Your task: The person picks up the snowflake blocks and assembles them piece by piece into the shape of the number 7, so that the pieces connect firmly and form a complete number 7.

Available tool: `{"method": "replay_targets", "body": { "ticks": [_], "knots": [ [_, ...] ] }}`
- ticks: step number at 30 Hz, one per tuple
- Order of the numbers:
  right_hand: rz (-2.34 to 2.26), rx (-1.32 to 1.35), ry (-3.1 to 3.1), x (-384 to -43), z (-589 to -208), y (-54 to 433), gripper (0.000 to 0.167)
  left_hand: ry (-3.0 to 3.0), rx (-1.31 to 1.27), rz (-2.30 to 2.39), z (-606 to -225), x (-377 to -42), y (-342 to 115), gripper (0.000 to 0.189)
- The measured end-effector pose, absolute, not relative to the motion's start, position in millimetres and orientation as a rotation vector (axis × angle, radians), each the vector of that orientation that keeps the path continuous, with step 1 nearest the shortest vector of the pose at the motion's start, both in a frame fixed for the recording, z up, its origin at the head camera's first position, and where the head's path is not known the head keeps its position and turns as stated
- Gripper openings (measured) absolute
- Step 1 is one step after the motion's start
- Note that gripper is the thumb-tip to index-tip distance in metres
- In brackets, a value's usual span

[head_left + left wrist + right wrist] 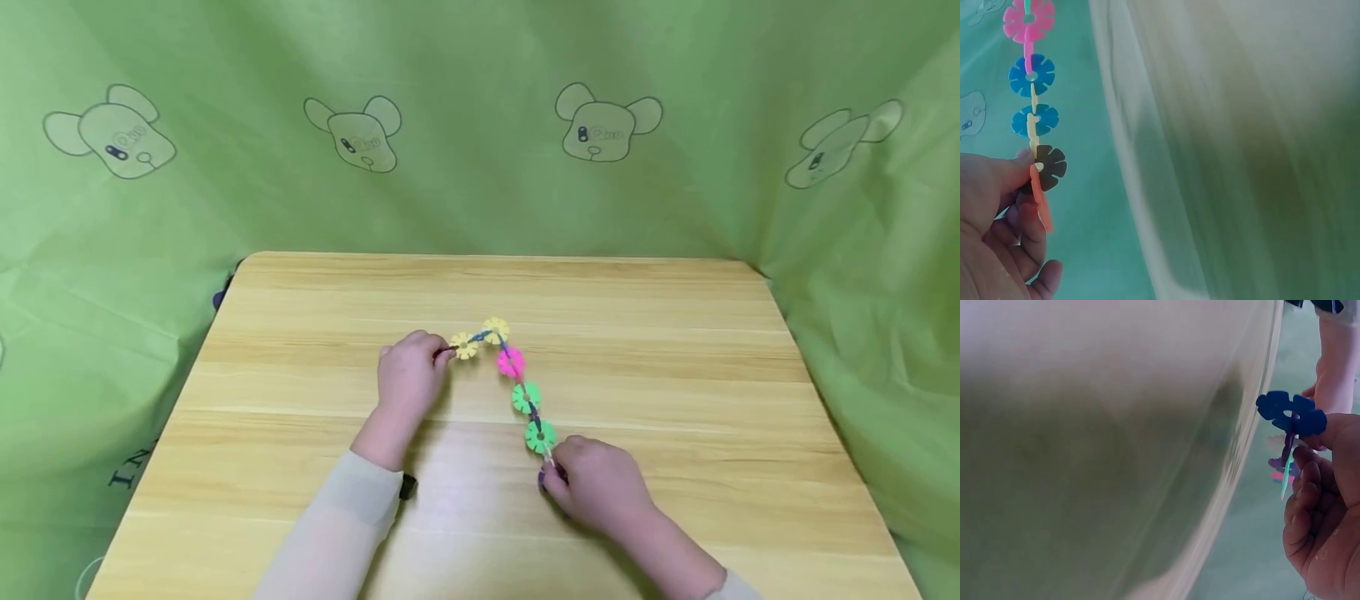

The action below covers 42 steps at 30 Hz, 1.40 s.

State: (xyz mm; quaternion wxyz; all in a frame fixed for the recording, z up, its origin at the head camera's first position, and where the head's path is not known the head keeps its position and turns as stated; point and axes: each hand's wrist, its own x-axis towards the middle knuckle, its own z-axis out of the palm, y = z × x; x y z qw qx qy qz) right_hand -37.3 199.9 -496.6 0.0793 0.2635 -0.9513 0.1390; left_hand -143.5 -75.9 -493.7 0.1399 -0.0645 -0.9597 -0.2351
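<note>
A chain of interlocking notched plastic discs [511, 362] stretches between the two hands over the table, bent at a yellow disc [495, 331]. Its links are yellow, blue, pink, green and dark. My left hand [412, 367] pinches the far-left end; in the left wrist view thumb and fingers hold a dark disc [1051, 167], joined to an orange disc [1041, 197]. Closer to the front, my right hand [603, 483] pinches the other end. A blue disc [1291, 412] sticks out past its fingertips in the right wrist view, and the fingers hide part of the links.
The wooden table [675, 333] lies under both hands, with rounded far corners. A green curtain [480, 192] printed with bear heads surrounds its back and sides. A dark band [408, 487] shows at the left sleeve's cuff.
</note>
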Motion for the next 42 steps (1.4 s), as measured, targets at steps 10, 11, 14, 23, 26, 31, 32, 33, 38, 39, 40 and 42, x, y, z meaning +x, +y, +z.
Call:
{"method": "replay_targets", "body": {
  "ticks": [10, 11, 14, 23, 26, 31, 32, 33, 38, 39, 40, 42],
  "knots": [
    [0.394, 0.8, -2.877, -29, -497, 191, 0.048, -2.813, -0.258, -0.651, -493, -157, -59, 0.016],
    [0.393, 0.798, -2.877, -29, -498, 190, 0.048, -2.818, -0.262, -0.645, -493, -158, -58, 0.016],
    [0.415, 0.788, -2.896, -27, -500, 189, 0.048, -2.836, -0.268, -0.631, -493, -161, -54, 0.017],
    [0.432, 0.737, -2.952, -23, -502, 185, 0.047, -2.867, -0.263, -0.619, -497, -166, -45, 0.015],
    [0.447, 0.733, -2.943, -22, -504, 184, 0.049, -2.894, -0.26, -0.598, -500, -168, -43, 0.015],
    [0.466, 0.733, -2.923, -21, -506, 183, 0.05, -2.94, -0.251, -0.581, -502, -169, -41, 0.015],
    [0.469, 0.73, -2.925, -20, -506, 183, 0.05, -2.948, -0.248, -0.579, -502, -169, -40, 0.015],
    [0.471, 0.725, -2.93, -20, -506, 183, 0.05, -2.958, -0.245, -0.574, -503, -169, -40, 0.015],
    [0.494, 0.716, -2.96, -21, -505, 182, 0.048, -3.015, -0.234, -0.549, -504, -172, -38, 0.016],
    [0.498, 0.717, -2.968, -21, -505, 182, 0.047, -3.026, -0.232, -0.545, -504, -172, -38, 0.016],
    [0.498, 0.717, -2.977, -21, -505, 182, 0.047, -3.036, -0.231, -0.544, -505, -173, -37, 0.016],
    [0.497, 0.712, -3.003, -22, -505, 181, 0.046, -3.054, -0.229, -0.542, -505, -174, -36, 0.016]
  ]
}}
